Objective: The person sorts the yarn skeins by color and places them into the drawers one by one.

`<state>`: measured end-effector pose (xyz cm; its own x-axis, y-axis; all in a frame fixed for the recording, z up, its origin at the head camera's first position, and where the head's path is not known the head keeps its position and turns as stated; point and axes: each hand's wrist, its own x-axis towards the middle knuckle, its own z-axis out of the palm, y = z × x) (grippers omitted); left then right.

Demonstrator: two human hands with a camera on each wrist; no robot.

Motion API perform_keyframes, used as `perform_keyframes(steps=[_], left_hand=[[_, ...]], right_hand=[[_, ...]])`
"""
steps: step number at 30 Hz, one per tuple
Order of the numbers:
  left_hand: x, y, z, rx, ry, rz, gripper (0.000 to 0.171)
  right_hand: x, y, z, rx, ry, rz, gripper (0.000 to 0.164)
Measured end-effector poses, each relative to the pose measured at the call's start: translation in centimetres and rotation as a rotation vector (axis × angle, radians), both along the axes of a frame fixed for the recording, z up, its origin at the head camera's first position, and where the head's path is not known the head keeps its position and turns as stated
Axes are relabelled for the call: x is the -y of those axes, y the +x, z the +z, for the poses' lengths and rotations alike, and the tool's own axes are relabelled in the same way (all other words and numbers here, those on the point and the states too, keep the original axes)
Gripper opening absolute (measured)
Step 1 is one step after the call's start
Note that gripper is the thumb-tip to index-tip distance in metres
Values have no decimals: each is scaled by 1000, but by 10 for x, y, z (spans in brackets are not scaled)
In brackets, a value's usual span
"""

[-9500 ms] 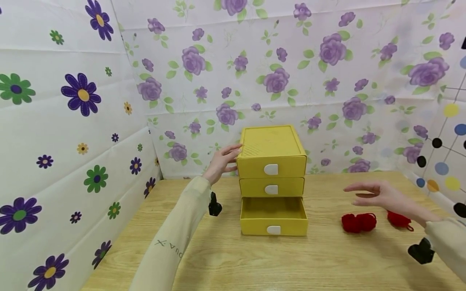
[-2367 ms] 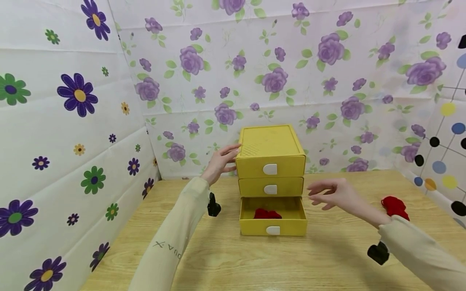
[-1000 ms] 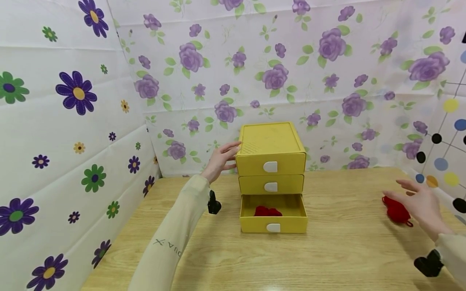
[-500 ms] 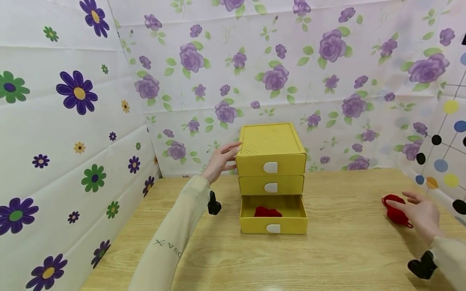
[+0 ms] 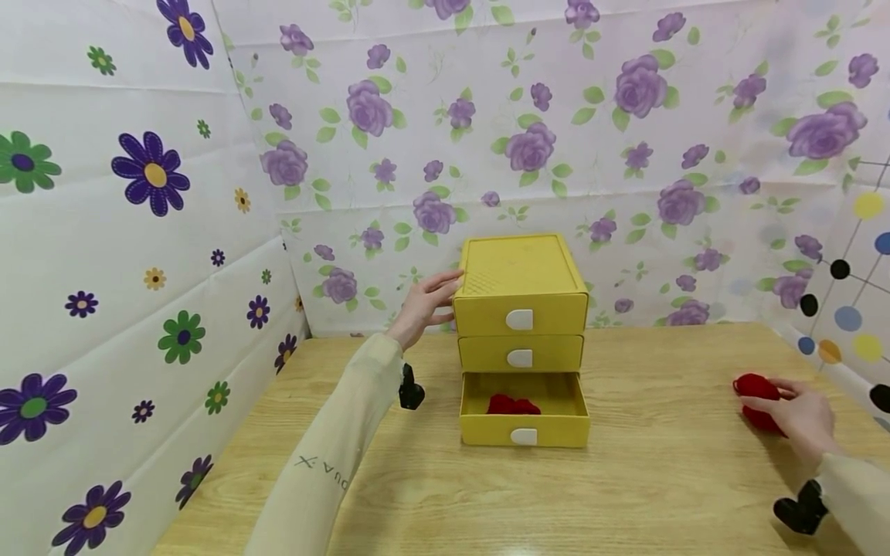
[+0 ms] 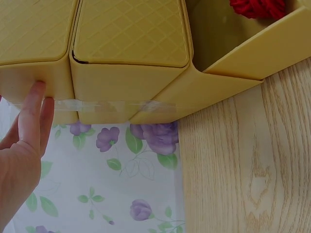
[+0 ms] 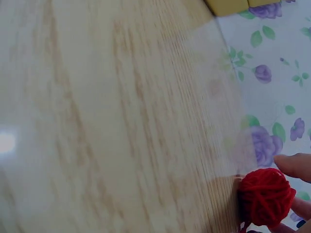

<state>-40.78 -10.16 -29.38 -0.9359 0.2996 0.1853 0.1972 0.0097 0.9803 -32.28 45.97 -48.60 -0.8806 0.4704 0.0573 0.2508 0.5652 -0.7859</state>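
Note:
A yellow drawer unit [image 5: 520, 266] stands on the table, its bottom drawer [image 5: 524, 432] pulled out. Inside that drawer lies red yarn [image 5: 513, 405]. My left hand [image 5: 420, 309] rests with extended fingers against the unit's left side, near the top; in the left wrist view its fingertips [image 6: 39, 88] touch the yellow side wall. At the table's right, my right hand [image 5: 805, 417] holds a red yarn ball [image 5: 758, 398] between thumb and fingers. In the right wrist view, the yarn ball [image 7: 266, 196] sits between the thumb and the partly cut-off fingers.
The two upper drawers are closed, with white pull tabs [image 5: 519, 320]. The wooden table [image 5: 647, 479] meets a floral cloth [image 5: 389, 162] at the back. A daisy-patterned sheet [image 5: 104, 255] hangs on the left, a dotted one [image 5: 855, 309] on the right.
Red yarn moved from the table into the bottom drawer. My right hand then went back to the right and lowered onto the remaining yarn ball, gripping it. My left hand stayed put.

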Motion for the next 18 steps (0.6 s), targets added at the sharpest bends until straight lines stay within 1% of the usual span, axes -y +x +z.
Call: perform_keyframes(steps=[1,2,3,8,9,10,11,15,17,18], left_hand=[[0,0,0,-1,0,0,37],[0,1,0,-3,-2,0,37],[0,0,0,-2,0,-1,37],[-1,1,0,-3,2,-4,37],[-1,0,0,-3,2,-4,37],[0,1,0,-2,0,-2,37],[0,1,0,-1,-1,-1,37],[0,1,0,-4,-1,2,37],[0,1,0,-7,1,1,37],[0,1,0,-7,2,1,37]], right_hand=[[1,1,1,4,4,-4,91],[3,3,5,7,-8,-4,90],[7,5,7,3,13,-11,85],[31,26,38,-8,-19,2,68],[35,29,41,-12,-11,2,65],[38,32,45,-13,-25,6,63],[41,33,48,-18,-15,-17,57],[46,36,53,-4,-57,-42,55],[46,36,54,-14,-57,-42,54],[46,36,54,-17,-66,-22,56]])
